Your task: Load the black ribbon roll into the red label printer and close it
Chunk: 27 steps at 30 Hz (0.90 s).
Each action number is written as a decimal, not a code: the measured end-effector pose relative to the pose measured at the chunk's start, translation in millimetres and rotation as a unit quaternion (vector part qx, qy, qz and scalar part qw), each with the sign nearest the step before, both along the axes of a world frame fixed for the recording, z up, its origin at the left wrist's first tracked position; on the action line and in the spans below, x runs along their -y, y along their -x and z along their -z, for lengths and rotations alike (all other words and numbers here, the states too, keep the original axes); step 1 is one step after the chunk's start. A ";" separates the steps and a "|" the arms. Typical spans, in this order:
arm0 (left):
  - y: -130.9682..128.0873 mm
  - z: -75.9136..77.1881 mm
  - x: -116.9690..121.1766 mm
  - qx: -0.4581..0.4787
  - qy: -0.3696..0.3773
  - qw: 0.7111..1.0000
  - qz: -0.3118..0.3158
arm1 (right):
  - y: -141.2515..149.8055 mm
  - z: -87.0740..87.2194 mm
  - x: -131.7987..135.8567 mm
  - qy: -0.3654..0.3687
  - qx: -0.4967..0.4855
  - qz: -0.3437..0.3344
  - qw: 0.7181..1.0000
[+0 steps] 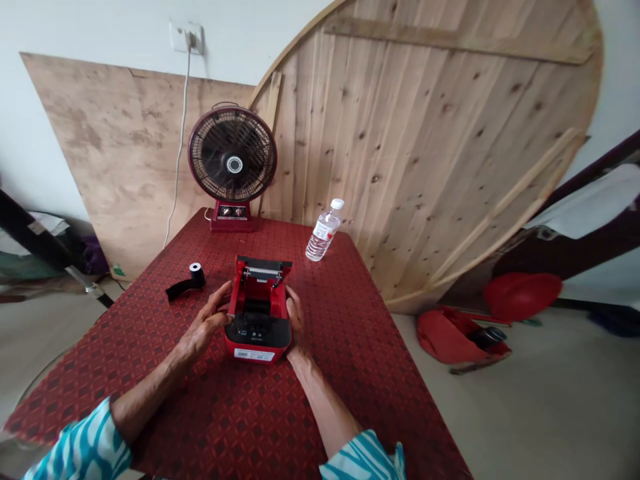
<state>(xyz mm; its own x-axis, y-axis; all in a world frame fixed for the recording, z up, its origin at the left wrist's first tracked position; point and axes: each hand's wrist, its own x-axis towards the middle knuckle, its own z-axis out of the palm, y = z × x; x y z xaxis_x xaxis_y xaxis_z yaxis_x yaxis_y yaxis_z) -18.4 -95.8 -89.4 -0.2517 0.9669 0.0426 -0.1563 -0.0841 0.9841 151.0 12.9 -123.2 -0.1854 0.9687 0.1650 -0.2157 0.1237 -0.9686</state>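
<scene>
Turquoise-and-white sleeves [365,457] nearest the cam, bottom edge of frame, L & R. Forearms run up to the centre, where a red/black device [258,328] sits on the desk [380,380], lid [264,265] raised at its far end, red bay exposed. White label [254,355] w/ print on near face, too small to read; dark panel w/ small btns just above it.

L hand [204,323]: grip part open, fingers spread & slightly bent, tips against device's L side. R hand [296,323]: laid along device's R side, pt. hidden by it; can't tell how far that grip is open, nor if either has firm hold.

L of centre, near L hand: black roll [196,275] on end, white core up, w/ dark strip [177,289] trailing lower-left. Upper centre, by desk's far edge: clear bottle [323,233], white cap, upright on desk. Farther L along that edge: dark-red fan [233,163].

Behind, upper R: big round wooden panel [400,147]; upper L: plywood sheet [125,153], w/ wall socket [180,38] above & white cord [183,127] hanging down. Lower R, floor: red bag [440,337] w/ dark cylinder [490,337] in it.
</scene>
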 end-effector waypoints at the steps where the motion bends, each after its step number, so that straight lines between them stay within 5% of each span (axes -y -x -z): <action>1: -0.2 -0.4 -0.1 0.004 -0.002 1.000 0.002 | 0.1 0.0 -0.3 0.002 0.002 0.001 1.000; 5: 1.5 -6.4 1.6 -0.009 0.005 1.000 0.008 | 0.5 -1.1 -0.7 0.019 -0.005 0.006 1.000; 8: 5.4 -19.1 1.7 -0.158 -0.022 0.986 -0.045 | 0.9 0.2 -1.5 0.023 -0.015 -0.005 1.000; 11: 7.0 -39.0 -7.9 -0.357 -0.102 0.927 -0.061 | 1.5 4.2 -3.3 0.014 -0.029 -0.010 0.999; 13: 4.6 -52.3 -22.0 -0.444 -0.123 0.887 0.004 | 1.8 6.5 -4.5 0.001 -0.042 -0.014 0.999; 16: -2.0 -65.2 -50.0 -0.568 -0.048 0.813 0.118 | 1.4 6.9 -5.2 -0.008 -0.048 -0.018 0.999; 19: -6.8 -68.2 -74.0 -0.631 0.037 0.758 0.162 | 0.4 4.8 -4.9 -0.002 -0.044 -0.023 0.999; 27: -10.8 -74.5 -82.6 -0.636 0.066 0.744 0.197 | 0.6 7.9 -5.9 -0.004 -0.052 -0.035 0.998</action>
